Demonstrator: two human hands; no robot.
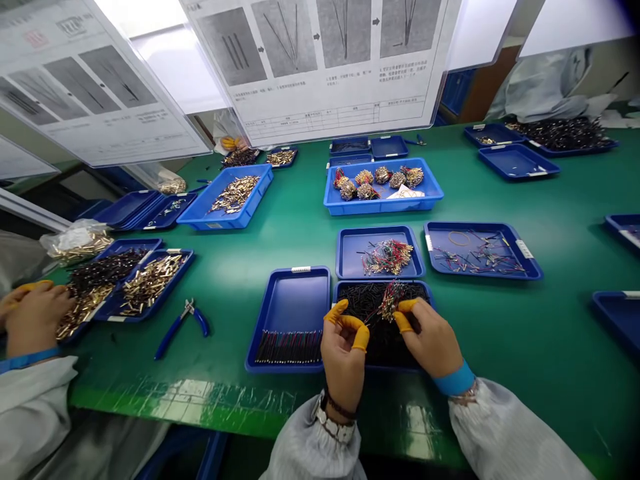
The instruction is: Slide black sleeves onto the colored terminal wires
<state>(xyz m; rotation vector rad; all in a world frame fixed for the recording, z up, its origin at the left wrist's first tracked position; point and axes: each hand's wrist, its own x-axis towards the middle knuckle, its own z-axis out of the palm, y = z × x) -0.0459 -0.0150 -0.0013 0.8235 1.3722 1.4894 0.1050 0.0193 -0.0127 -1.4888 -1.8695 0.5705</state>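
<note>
My left hand [345,350], with yellow finger cots, curls its fingers in a pinch over a blue tray [430,291] of short black tubes [360,299]. Whatever is between those fingertips is too small to make out. Above the same tray, my right hand [434,338] has its yellow-covered fingertips closed at the edge of a bunch of thin coloured wires [391,300] with gold ends. Left of my hands, a blue tray [290,293] holds a neat row of black-sleeved wire pieces [289,347]. Behind, another tray [345,243] carries a loose pile of coloured wires [389,257].
Blue-handled cutters [183,327] lie to the left. Further left, a co-worker's hand [40,313] is at trays of gold metal pieces [150,283]. A lighter blue bin [383,208] holds several round wire bundles. Printed sheets [340,100] hang across the back.
</note>
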